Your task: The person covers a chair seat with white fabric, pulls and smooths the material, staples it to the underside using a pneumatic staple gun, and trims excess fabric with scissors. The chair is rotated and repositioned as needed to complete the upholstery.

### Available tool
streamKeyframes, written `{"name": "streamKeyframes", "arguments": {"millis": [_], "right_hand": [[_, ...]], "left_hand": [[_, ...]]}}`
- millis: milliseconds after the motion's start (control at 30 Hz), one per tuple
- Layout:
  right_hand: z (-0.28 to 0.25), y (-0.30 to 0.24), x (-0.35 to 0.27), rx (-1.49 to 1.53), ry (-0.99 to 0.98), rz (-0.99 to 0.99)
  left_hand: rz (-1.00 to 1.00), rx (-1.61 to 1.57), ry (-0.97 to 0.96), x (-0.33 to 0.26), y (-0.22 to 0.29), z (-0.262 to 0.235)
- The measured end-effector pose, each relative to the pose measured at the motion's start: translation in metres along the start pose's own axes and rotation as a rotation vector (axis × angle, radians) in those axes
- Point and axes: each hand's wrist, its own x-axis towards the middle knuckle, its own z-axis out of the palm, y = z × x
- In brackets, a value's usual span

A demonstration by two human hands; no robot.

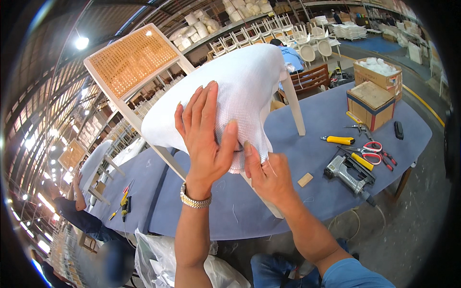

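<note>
A white chair (pixel 144 96) with a woven cane back lies tilted on the blue-grey table (pixel 317 125). Its seat is covered in white mesh fabric (pixel 240 81). My left hand (pixel 204 132), with a metal watch on the wrist, presses flat on the fabric at the seat's near edge. My right hand (pixel 266 170) pinches the fabric's lower edge just under the seat, beside a chair leg.
On the table to the right lie a staple gun (pixel 348 173), a yellow-handled knife (pixel 338 140), red-handled scissors (pixel 372 149), a small wood block (pixel 305 180) and two cardboard boxes (pixel 372 96). Another person (pixel 72 211) works at a chair on the left. Clear plastic bags (pixel 158 259) lie below.
</note>
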Motion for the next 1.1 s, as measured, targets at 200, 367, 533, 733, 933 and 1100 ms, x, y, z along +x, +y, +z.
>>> {"name": "streamKeyframes", "arguments": {"millis": [200,367,533,733,933,1100], "right_hand": [[-0.009,-0.012,0.003,0.319,-0.126,0.229],[-0.022,-0.019,0.009,0.251,-0.17,0.304],[0.006,0.001,0.002,0.02,0.086,-0.064],[0.009,0.012,-0.002,-0.108,0.088,-0.127],[0.012,0.011,-0.006,-0.051,0.095,-0.124],[0.008,0.012,-0.007,-0.071,0.067,-0.132]], "left_hand": [[0.11,-0.017,-0.065,-0.008,-0.018,-0.007],[0.1,-0.027,-0.013,-0.007,-0.016,-0.003],[0.089,-0.071,0.03,-0.008,-0.016,0.003],[0.046,-0.132,0.071,-0.006,-0.013,0.006],[-0.054,0.041,0.171,0.0,0.005,0.017],[-0.08,0.012,0.205,-0.001,0.004,0.026]]}}
